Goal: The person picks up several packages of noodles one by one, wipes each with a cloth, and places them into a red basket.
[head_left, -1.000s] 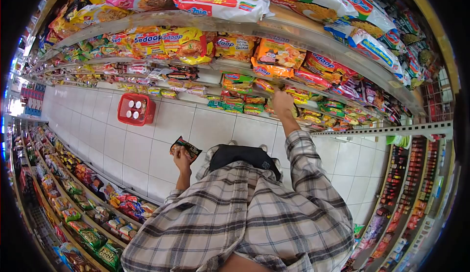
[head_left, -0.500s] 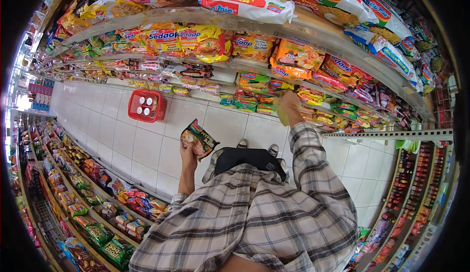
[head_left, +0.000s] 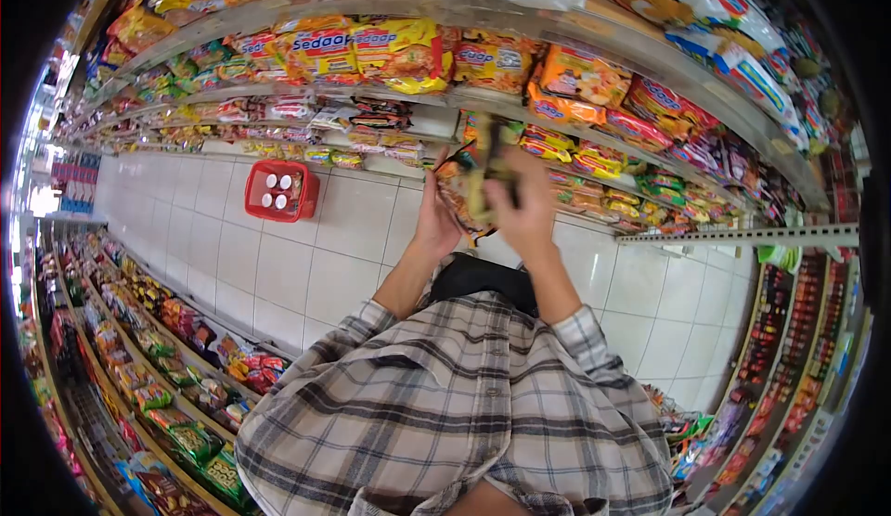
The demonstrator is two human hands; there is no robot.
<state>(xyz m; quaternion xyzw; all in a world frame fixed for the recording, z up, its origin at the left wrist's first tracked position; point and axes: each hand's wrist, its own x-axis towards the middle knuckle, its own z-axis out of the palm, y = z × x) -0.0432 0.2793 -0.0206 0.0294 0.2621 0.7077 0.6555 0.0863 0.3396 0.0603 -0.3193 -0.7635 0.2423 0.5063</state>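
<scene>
The left hand (head_left: 436,224) holds a dark-edged instant noodle packet (head_left: 454,188) with an orange food picture, tilted upright. Overlapping its right side, a yellow-and-black packet (head_left: 483,198), motion-blurred, its print unreadable, is in the right hand (head_left: 529,202).

Both arms reached beyond the black waist bag (head_left: 487,279), their bare forearms slanting inward until the two grips nearly met past its far edge. The left grip (head_left: 438,223) was cupped and holding, fingers pointing away from the bag. The right grip (head_left: 525,199) was bent and closed in a hold beyond the bag's right end—its fingers blurred. The left forearm (head_left: 406,279) angled past the bag's left side, the right forearm (head_left: 555,281) past its right—both wrists were uncovered.
</scene>
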